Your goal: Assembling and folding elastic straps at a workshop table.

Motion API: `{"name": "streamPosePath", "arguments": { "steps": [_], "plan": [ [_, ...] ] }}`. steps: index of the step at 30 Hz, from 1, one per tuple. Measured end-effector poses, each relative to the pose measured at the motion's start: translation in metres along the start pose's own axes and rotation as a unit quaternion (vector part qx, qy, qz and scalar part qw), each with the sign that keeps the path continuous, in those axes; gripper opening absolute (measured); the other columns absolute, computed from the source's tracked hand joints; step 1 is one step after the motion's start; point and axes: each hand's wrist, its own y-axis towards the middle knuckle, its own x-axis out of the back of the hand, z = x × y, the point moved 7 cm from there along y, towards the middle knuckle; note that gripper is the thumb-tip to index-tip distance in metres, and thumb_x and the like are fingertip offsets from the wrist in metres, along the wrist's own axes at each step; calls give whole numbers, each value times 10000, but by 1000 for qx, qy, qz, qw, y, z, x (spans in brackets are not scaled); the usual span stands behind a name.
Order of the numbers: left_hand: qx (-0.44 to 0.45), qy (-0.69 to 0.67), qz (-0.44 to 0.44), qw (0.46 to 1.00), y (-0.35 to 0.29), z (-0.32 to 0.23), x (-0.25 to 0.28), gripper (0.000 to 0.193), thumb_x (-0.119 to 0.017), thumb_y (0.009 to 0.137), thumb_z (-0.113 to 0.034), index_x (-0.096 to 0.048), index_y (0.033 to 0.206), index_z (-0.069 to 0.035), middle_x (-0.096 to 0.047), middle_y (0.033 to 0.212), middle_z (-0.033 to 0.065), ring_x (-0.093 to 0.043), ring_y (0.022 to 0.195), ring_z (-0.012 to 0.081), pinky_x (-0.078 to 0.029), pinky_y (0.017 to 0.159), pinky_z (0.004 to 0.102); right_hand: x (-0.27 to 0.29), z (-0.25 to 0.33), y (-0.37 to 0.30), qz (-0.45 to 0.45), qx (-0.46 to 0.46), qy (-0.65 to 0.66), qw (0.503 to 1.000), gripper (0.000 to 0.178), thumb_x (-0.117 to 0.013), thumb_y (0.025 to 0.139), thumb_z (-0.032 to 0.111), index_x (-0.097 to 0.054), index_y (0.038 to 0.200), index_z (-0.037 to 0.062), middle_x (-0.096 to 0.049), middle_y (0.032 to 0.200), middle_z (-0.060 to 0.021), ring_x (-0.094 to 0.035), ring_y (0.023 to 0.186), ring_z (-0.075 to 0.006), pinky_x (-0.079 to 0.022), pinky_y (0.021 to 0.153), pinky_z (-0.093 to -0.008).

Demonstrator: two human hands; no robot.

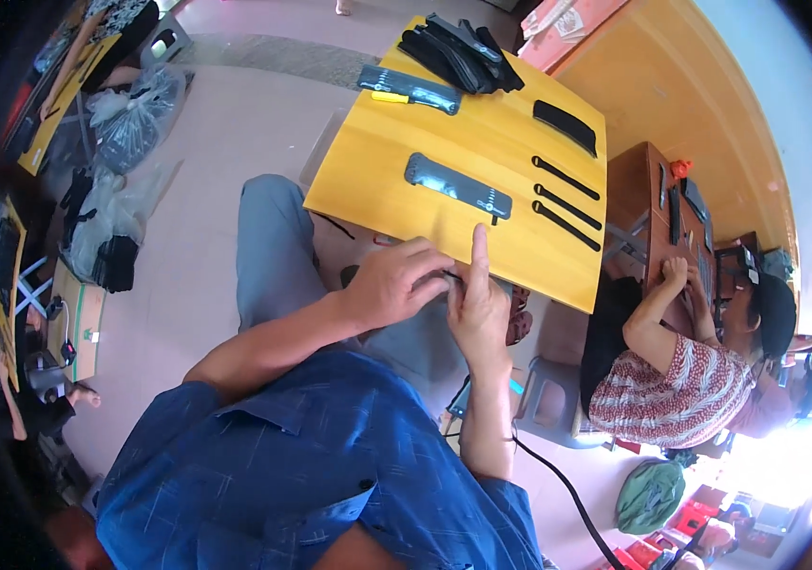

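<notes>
Judging from the layout, work is partway: three separate black straps (567,207) lie parallel on the yellow table (363,180), beside a flat dark pouch (458,187); the small dark piece (450,275) remains in hand, at the table's near edge. The left hand (396,282) pinches it between thumb and fingers; the right hand (480,309) meets it, index finger extended, its grip partly hidden, so whether it pinches cannot be told.

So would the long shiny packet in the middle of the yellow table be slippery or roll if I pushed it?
The packet might slide easily, because its shine suggests slick plastic. It probably wouldn't roll, since it lies flat.
</notes>
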Motion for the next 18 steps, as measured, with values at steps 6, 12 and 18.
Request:
{"name": "streamPosePath", "arguments": {
  "steps": [6,12,18],
  "plan": [
    [94,-65,-2,993,-5,39,6,130,-738,892,-84,-689,982,-5,-687,837,56,-654,683,156,-511,603,314,-16,-5,14,66,-79,204,974,663,-647,930,4,-399,1542,60,-760,948,-124,-743,836,-271,-582,788,-370],
    [300,-286,-9,910,-12,81,2,130,-698,938,-118,-707,958,10,-677,747,13,-604,612,56,-486,557,239,-44,-51,4,102,-191,357,909,143,-655,995,97,-710,1072,-10,-725,827,-28,-662,739,-91,-541,706,-256],
    [240,-185,1,953,5,80,14,123,-700,934,-123,-711,926,-1,-672,722,15,-610,634,64,-487,581,240,-45,-53,18,154,-198,285,925,131,-650,1009,107,-704,1013,-13,-699,797,-16,-633,731,-87,-523,706,-243]
  ]
}}
